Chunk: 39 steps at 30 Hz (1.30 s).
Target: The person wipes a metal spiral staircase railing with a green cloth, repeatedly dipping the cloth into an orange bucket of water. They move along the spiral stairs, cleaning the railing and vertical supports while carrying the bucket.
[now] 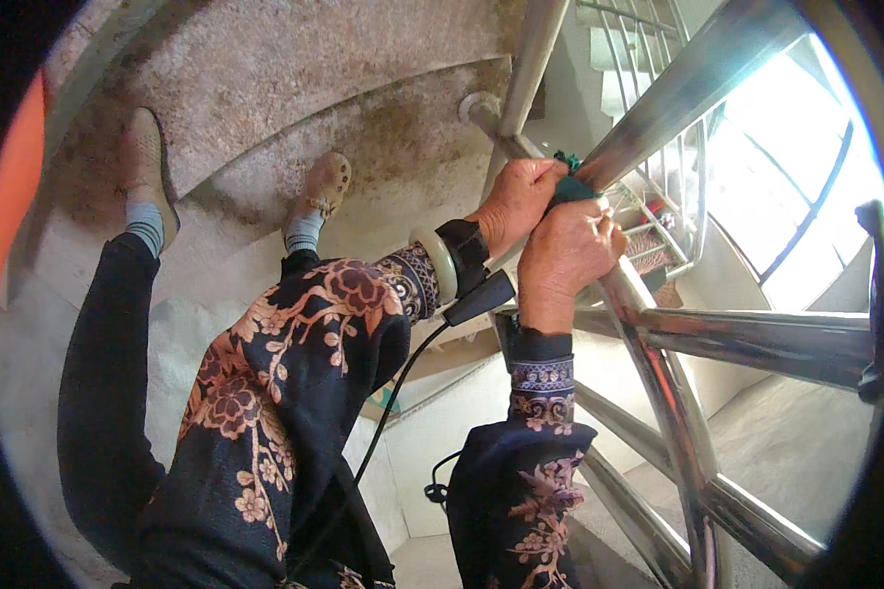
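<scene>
A dark green cloth (573,190) lies around a bar of the shiny metal stair railing (656,118). My left hand (523,193) is closed on the cloth's far side, and a pale bangle (436,265) circles that forearm over the patterned sleeve cuff. Close beside it, my right hand (571,239) is closed on the near side of the same cloth. My fingers hide much of the cloth and the bar under it. Below the left wrist, a black cylindrical plug or connector (480,297) hangs on a black cable (394,394).
Curved, stained stone stairs (302,59) lie under my feet, which wear beige perforated shoes (144,147). Metal rails (751,339) branch off on the right. Beyond them a lower flight with a barred balustrade (644,51) shows beside a bright window (788,162). An orange object (15,191) edges the left.
</scene>
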Each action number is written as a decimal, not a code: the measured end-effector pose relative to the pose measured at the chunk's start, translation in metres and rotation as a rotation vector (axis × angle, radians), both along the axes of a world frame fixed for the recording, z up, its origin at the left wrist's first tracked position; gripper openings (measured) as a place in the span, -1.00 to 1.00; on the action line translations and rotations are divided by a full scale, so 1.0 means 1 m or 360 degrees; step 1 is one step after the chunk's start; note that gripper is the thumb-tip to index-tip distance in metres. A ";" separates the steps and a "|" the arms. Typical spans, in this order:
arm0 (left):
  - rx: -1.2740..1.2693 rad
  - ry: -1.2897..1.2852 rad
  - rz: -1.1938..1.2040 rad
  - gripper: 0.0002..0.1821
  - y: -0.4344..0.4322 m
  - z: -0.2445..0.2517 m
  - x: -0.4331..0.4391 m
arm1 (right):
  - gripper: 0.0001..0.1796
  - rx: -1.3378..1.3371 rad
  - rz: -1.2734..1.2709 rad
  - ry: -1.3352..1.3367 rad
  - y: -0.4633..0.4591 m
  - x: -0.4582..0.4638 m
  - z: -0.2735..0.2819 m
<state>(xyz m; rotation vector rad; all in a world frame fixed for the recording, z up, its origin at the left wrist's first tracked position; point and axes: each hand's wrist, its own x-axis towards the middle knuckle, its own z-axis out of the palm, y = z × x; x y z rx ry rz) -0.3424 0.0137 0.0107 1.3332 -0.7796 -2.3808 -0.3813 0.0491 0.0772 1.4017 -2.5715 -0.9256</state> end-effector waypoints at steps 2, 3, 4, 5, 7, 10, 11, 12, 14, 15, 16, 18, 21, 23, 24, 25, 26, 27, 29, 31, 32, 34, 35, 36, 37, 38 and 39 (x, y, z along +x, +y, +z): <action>-0.0093 0.0083 0.0045 -0.65 0.012 -0.016 -0.003 | -0.62 0.0087 -0.0013 -0.0097 0.006 0.000 0.000; -0.0129 0.0061 0.0093 -0.66 0.019 -0.018 -0.004 | -0.62 0.0077 0.0080 -0.0137 0.007 -0.002 0.003; -0.0335 -0.0108 0.0049 -0.70 0.020 -0.019 -0.004 | -0.60 0.0137 0.0018 -0.0176 0.004 -0.003 0.006; -0.0196 -0.0145 -0.0110 -0.72 0.029 -0.015 -0.005 | -0.60 0.0268 -0.0086 -0.0171 0.007 -0.004 0.013; -0.0179 -0.0227 -0.0264 -0.76 0.032 -0.010 0.004 | -0.59 0.0220 -0.0081 -0.0184 0.001 -0.002 0.017; 0.0033 -0.0422 -0.0330 -0.79 0.043 0.001 0.025 | -0.57 0.0195 -0.0064 -0.0376 0.001 0.012 0.016; 0.0310 -0.0481 -0.0165 -0.80 0.043 0.009 0.036 | -0.56 0.0228 -0.0103 -0.0544 0.001 0.024 0.022; 0.0157 -0.0457 -0.0021 -0.78 0.043 0.003 0.045 | -0.58 0.0191 -0.0097 -0.0570 0.002 0.031 0.014; 0.0182 -0.0425 0.0008 -0.74 0.020 0.018 0.075 | -0.62 -0.0009 -0.0265 -0.0717 -0.009 0.061 0.027; 0.0261 -0.0439 -0.0001 -0.71 0.007 0.031 0.092 | -0.62 -0.0204 -0.0295 -0.0824 -0.022 0.075 0.033; 0.0154 -0.0411 0.0126 -0.72 -0.012 0.050 0.109 | -0.60 -0.0454 -0.0247 -0.1004 -0.038 0.089 0.045; 0.0104 -0.0295 0.0391 -0.78 -0.064 0.100 0.151 | -0.55 -0.0748 -0.0123 -0.1298 -0.081 0.121 0.089; -0.0853 -0.0469 0.0590 -0.77 -0.143 0.200 0.230 | -0.45 -0.1015 0.0221 -0.1744 -0.157 0.176 0.165; -0.1363 -0.0501 0.0711 -0.76 -0.179 0.258 0.281 | -0.45 -0.1215 0.0445 -0.2023 -0.194 0.206 0.210; -0.1091 -0.0367 0.0843 -0.76 -0.193 0.279 0.303 | -0.46 -0.1336 0.0610 -0.2119 -0.209 0.221 0.227; -0.0677 -0.0064 0.1042 -0.75 -0.205 0.296 0.324 | -0.47 -0.1347 0.0719 -0.2185 -0.226 0.240 0.242; -0.0578 -0.0163 0.1052 -0.75 -0.214 0.300 0.342 | -0.49 -0.1402 0.0901 -0.2236 -0.240 0.255 0.245; -0.0722 -0.0125 0.1083 -0.74 -0.226 0.302 0.362 | -0.55 -0.1296 0.0904 -0.2269 -0.260 0.274 0.248; -0.0564 -0.0352 0.1231 -0.74 -0.250 0.282 0.395 | -0.58 -0.1018 0.0911 -0.2217 -0.292 0.309 0.243; -0.0242 -0.0663 0.1297 -0.79 -0.279 0.243 0.431 | -0.61 -0.0555 0.0913 -0.2021 -0.334 0.342 0.224; -0.0076 -0.0866 0.1322 -0.79 -0.293 0.216 0.441 | -0.62 -0.0322 0.0901 -0.1894 -0.354 0.356 0.209; 0.0115 -0.0981 0.1518 -0.92 -0.313 0.157 0.455 | -0.72 -0.0233 0.0878 -0.1901 -0.384 0.381 0.171; 0.0219 -0.1041 0.1535 -0.94 -0.321 0.127 0.462 | -0.74 -0.0187 0.0838 -0.1858 -0.396 0.387 0.148; 0.0176 -0.1060 0.1596 -0.85 -0.326 0.096 0.468 | -0.70 -0.0194 0.0772 -0.1876 -0.407 0.394 0.125; 0.0128 -0.1113 0.1499 -0.73 -0.327 0.065 0.474 | -0.67 -0.0188 0.0693 -0.1874 -0.418 0.399 0.100; -0.0068 -0.1263 0.1204 -0.60 -0.325 0.036 0.482 | -0.63 -0.0142 0.0565 -0.1837 -0.424 0.401 0.076; -0.0584 -0.1627 0.0374 -0.48 -0.316 0.005 0.494 | -0.61 -0.0241 0.0565 -0.1809 -0.425 0.402 0.052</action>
